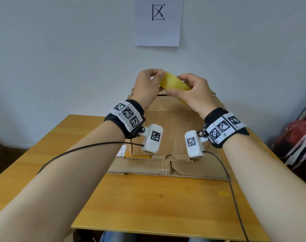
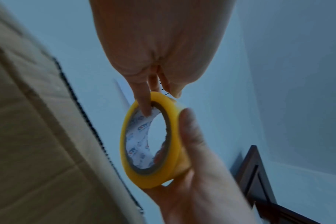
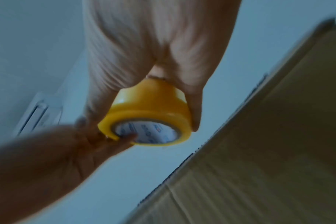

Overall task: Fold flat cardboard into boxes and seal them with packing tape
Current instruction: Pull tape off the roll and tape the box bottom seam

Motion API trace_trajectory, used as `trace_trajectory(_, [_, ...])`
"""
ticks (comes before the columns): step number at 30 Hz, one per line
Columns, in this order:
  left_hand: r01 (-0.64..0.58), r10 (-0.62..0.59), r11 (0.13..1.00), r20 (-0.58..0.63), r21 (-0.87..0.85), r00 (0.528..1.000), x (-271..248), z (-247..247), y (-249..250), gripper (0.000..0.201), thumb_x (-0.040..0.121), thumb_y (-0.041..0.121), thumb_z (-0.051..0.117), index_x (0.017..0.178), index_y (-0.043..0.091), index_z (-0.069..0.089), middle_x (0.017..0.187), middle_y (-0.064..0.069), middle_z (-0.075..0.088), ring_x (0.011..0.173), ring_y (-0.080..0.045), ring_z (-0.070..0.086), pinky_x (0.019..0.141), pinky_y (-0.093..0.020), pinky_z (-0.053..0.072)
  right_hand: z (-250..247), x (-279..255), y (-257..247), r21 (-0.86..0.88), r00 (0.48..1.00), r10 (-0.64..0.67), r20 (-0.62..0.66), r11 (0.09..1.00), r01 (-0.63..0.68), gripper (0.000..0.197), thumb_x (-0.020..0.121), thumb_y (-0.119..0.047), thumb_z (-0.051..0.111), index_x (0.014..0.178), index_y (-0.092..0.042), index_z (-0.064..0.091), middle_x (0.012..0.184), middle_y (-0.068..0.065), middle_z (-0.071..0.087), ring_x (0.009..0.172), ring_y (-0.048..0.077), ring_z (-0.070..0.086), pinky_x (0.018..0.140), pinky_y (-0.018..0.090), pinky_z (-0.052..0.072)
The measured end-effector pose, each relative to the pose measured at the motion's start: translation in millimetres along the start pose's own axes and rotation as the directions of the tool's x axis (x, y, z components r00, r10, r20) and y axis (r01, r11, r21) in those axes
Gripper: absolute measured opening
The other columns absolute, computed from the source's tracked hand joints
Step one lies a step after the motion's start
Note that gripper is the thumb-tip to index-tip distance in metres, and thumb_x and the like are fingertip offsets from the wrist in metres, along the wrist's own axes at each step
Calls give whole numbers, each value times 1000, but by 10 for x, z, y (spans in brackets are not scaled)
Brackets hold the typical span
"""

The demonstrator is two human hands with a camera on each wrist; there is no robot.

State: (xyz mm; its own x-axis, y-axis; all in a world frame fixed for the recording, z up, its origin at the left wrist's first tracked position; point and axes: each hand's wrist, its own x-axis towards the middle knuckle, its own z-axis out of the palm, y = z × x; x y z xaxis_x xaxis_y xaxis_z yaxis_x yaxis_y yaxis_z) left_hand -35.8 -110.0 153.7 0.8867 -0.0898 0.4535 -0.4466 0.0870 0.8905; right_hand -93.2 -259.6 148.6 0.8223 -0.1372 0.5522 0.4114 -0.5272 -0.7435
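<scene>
You hold a yellow roll of packing tape (image 1: pixel 175 83) in the air with both hands, above the far edge of the cardboard box (image 1: pixel 168 123) and clear of it. Your left hand (image 1: pixel 147 84) takes the roll's left end: in the left wrist view a fingertip (image 2: pixel 146 109) hooks inside the printed white core while the thumb lies on the outer yellow band, so this hand is pinching the roll. Your right hand (image 1: pixel 194 95) wraps around the roll's right side, fingers curled over the yellow outer face and the thumb under it, a firm grip. The roll is tilted, its left end higher and farther than its right.

The box sits on the wooden table (image 1: pixel 148 198) in front of you, toward the far side, with a flap (image 1: pixel 140 165) folded out flat toward you on the tabletop. On the far wall hangs a white sheet of paper (image 1: pixel 158 21) with a black printed mark.
</scene>
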Motion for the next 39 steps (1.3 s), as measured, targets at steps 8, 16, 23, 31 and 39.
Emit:
trace_trajectory(8, [7,-17,986,62,166,998,69,-197,245,17,102,23,54,98,15,69,115,-6,67,106,-23,67,75,-35,63,3,-72,75,-246,989,-145,-11,959,138,33,78,-25,83,98,-25,57,82,-18,57,71,-7,53,58,8,33])
trace_trajectory(16, [81,-95,980,70,184,993,-17,-426,373,18,100,26,56,107,20,71,96,10,78,89,-9,74,80,-32,55,-73,-109,76,-190,985,-172,-30,968,164,38,80,-41,82,102,-25,56,86,-15,59,75,-4,56,62,12,41])
trace_trajectory(23, [61,-84,981,121,184,989,-62,-463,331,22,93,39,68,107,24,76,103,9,77,95,-8,73,80,-31,58,-111,-88,59,-154,987,-160,-26,976,154,40,81,-37,82,109,-21,59,97,-7,64,90,13,63,73,29,52])
trace_trajectory(31, [-32,14,984,99,177,995,-35,-381,267,16,92,31,72,95,17,76,100,-5,75,96,-16,71,76,-32,62,-66,-110,92,-153,984,-175,-30,974,168,35,80,-34,83,103,-25,58,91,-18,62,84,-1,60,66,15,48])
trace_trajectory(39, [-87,72,964,70,253,995,-28,-320,172,19,97,28,64,96,13,75,99,-5,74,92,-16,72,73,-32,63,-98,-122,145,-169,981,-193,-8,967,189,30,81,-31,82,99,-25,59,89,-16,62,80,-2,59,62,9,40])
